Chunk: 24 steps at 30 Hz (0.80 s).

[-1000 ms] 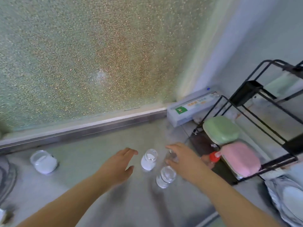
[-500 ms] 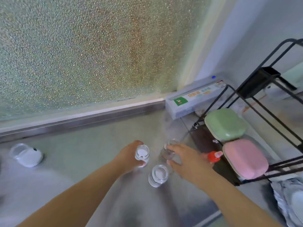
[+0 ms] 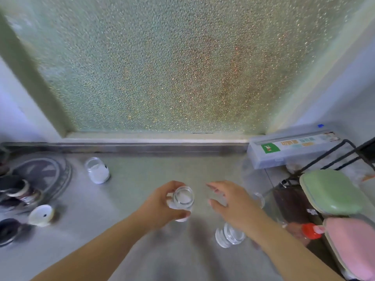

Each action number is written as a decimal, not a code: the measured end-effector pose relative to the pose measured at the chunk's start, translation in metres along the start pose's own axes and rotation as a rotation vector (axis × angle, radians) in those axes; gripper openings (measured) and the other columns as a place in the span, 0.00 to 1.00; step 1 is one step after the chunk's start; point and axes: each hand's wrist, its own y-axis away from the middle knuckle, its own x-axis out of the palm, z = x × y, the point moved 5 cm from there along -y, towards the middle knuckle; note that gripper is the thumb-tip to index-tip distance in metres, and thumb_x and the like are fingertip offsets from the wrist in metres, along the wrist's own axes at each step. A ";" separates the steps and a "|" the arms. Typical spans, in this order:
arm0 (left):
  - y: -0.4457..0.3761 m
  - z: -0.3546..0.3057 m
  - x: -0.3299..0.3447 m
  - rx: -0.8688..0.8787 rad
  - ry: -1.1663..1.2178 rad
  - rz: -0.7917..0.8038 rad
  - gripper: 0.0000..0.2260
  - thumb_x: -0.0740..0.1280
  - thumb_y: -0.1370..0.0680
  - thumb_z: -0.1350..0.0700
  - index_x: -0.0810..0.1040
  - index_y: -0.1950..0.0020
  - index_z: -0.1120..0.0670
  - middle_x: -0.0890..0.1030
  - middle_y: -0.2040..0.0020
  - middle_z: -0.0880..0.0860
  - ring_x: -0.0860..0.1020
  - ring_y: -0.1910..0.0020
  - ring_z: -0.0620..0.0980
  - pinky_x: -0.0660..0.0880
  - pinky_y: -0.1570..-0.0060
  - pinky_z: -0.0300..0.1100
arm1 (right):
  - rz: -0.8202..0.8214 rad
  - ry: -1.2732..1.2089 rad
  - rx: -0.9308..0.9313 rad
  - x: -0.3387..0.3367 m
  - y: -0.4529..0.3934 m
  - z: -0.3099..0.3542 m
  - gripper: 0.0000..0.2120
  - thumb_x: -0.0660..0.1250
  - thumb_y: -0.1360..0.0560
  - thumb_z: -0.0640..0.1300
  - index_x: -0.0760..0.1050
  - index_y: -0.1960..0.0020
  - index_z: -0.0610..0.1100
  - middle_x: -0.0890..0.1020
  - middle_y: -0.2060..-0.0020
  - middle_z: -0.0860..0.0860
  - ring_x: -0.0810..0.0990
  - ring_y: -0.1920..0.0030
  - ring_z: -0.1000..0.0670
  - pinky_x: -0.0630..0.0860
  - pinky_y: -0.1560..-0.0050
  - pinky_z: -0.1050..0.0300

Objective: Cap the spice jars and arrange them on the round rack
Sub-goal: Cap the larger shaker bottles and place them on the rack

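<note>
My left hand (image 3: 162, 205) grips an uncapped glass spice jar (image 3: 183, 198) holding white powder, raised a little off the grey counter (image 3: 125, 199). My right hand (image 3: 233, 205) hovers beside it to the right, fingers spread and holding nothing. Below the right wrist stands a second open glass jar (image 3: 229, 236). A third clear jar (image 3: 258, 199) is partly hidden behind the right hand. Farther left, another open jar (image 3: 97, 170) with white powder rests on the counter. The round rack (image 3: 46, 175) sits at the far left, with several jar lids (image 3: 24, 193) beside it and a white cap (image 3: 40, 215) lying loose.
A frosted window fills the back above a metal sill (image 3: 142, 147). A long plastic wrap box (image 3: 294, 149) lies at the back right. A black wire shelf (image 3: 334, 157) on the right holds a green container (image 3: 328, 191) and a pink one (image 3: 353, 246); a red-capped bottle (image 3: 309, 231) lies by it.
My left hand closed on the powder jar and lifted it. My right hand let go of the jar it touched and drew back. The view swung left, revealing the rack and lids.
</note>
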 end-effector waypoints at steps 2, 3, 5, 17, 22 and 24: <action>0.022 0.003 -0.026 -0.014 0.029 -0.064 0.23 0.76 0.42 0.54 0.75 0.51 0.40 0.81 0.50 0.45 0.78 0.51 0.39 0.71 0.51 0.29 | 0.049 -0.011 -0.075 0.018 -0.014 0.028 0.20 0.67 0.27 0.44 0.71 0.35 0.48 0.77 0.45 0.55 0.73 0.48 0.59 0.65 0.43 0.70; 0.034 0.007 -0.040 -0.023 0.040 -0.104 0.23 0.76 0.42 0.54 0.75 0.50 0.41 0.81 0.50 0.45 0.78 0.51 0.39 0.71 0.51 0.28 | 0.074 -0.016 -0.111 0.028 -0.020 0.042 0.21 0.67 0.27 0.44 0.71 0.35 0.48 0.76 0.47 0.56 0.73 0.49 0.60 0.65 0.44 0.71; 0.061 0.020 -0.068 -0.042 0.056 -0.186 0.24 0.76 0.44 0.51 0.75 0.51 0.40 0.81 0.52 0.44 0.78 0.51 0.39 0.72 0.48 0.31 | 0.117 -0.016 -0.173 0.050 -0.030 0.071 0.20 0.67 0.27 0.44 0.71 0.35 0.49 0.76 0.51 0.58 0.74 0.51 0.60 0.66 0.45 0.71; 0.219 0.090 -0.202 -0.187 0.270 -0.624 0.24 0.75 0.44 0.49 0.74 0.50 0.39 0.79 0.50 0.45 0.78 0.53 0.39 0.74 0.43 0.41 | 0.391 0.000 -0.452 0.184 -0.065 0.234 0.18 0.67 0.27 0.48 0.72 0.38 0.52 0.78 0.53 0.57 0.75 0.53 0.61 0.65 0.53 0.74; 0.260 0.114 -0.232 -0.224 0.261 -0.705 0.24 0.74 0.42 0.49 0.73 0.49 0.41 0.79 0.51 0.42 0.77 0.50 0.45 0.74 0.42 0.48 | 0.485 0.032 -0.496 0.221 -0.069 0.273 0.18 0.66 0.27 0.47 0.72 0.37 0.52 0.77 0.52 0.56 0.75 0.52 0.58 0.67 0.52 0.69; 0.269 0.122 -0.238 -0.242 0.252 -0.721 0.24 0.75 0.43 0.48 0.73 0.50 0.41 0.79 0.52 0.42 0.78 0.51 0.44 0.74 0.41 0.48 | 0.505 0.034 -0.515 0.230 -0.068 0.283 0.18 0.66 0.27 0.46 0.71 0.37 0.51 0.77 0.52 0.56 0.74 0.53 0.59 0.66 0.53 0.72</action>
